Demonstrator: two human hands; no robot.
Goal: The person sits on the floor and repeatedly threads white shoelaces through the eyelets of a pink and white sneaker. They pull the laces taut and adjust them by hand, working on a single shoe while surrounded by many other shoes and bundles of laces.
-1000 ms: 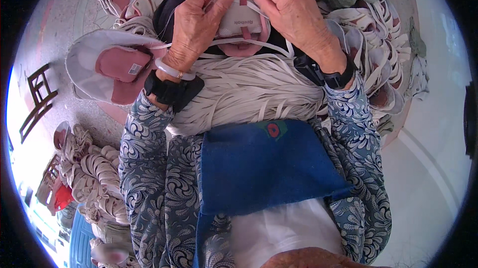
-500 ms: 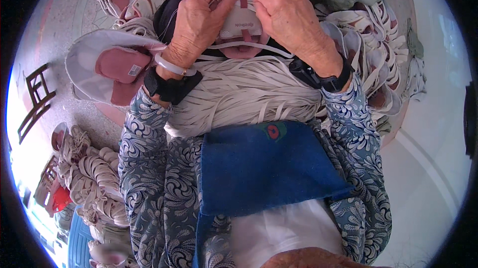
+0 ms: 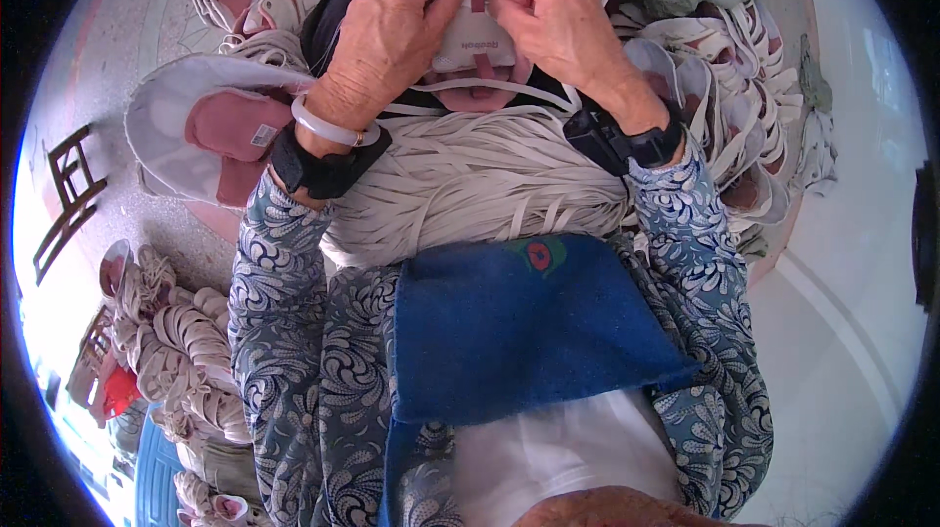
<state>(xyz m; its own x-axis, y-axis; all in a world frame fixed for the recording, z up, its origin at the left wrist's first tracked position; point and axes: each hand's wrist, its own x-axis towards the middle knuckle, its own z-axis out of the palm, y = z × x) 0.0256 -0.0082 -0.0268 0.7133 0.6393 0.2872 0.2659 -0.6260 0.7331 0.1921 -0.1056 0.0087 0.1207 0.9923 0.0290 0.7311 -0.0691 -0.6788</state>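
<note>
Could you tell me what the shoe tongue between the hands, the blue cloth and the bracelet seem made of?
Shoe tongue: matte, padded-looking; textile or synthetic leather, cannot tell. Blue cloth: probably thick fabric or felt, with a dull surface. Bracelet: smooth, slightly shiny white; perhaps plastic or stone.

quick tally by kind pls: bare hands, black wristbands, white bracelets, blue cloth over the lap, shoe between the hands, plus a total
Bare hands: 2 (left hand, right hand)
Black wristbands: 2 (left wristband, right wristband)
White bracelet: 1
Blue cloth: 1
Shoe between the hands: 1
Total: 7
</note>
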